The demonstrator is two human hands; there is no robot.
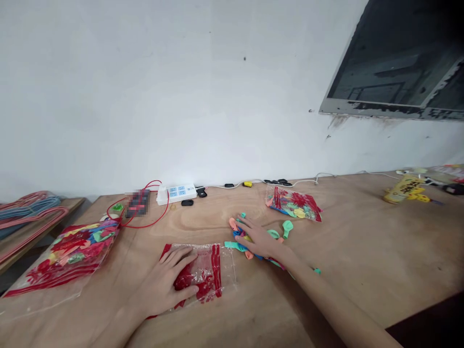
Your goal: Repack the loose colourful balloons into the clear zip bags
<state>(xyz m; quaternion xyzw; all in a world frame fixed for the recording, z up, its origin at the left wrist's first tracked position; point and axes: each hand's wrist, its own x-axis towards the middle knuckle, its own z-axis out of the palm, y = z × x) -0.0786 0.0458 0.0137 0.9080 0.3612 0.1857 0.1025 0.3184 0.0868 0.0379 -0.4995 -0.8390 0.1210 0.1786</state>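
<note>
My left hand (168,280) lies flat on a clear plastic bag (206,273) with red print, its fingers stretched and thumb apart. The bag looks flat, and its transparent end points toward a small heap of uninflated balloons (237,245). Over that heap rests my right hand (259,238), palm down with fingers extended, covering part of the balloons. Green, orange, blue and yellow ones show around its edges. A loose green balloon (287,228) is just right of the hand, and a small green piece (317,271) lies by the forearm.
A bag full of balloons (81,246) lies at left; another balloon bag (294,203) is behind my right hand. Along the wall sit a white power strip (177,193) and a red cable (145,226). A yellow container (403,189) is far right. Pink and blue strips (32,212) lie left.
</note>
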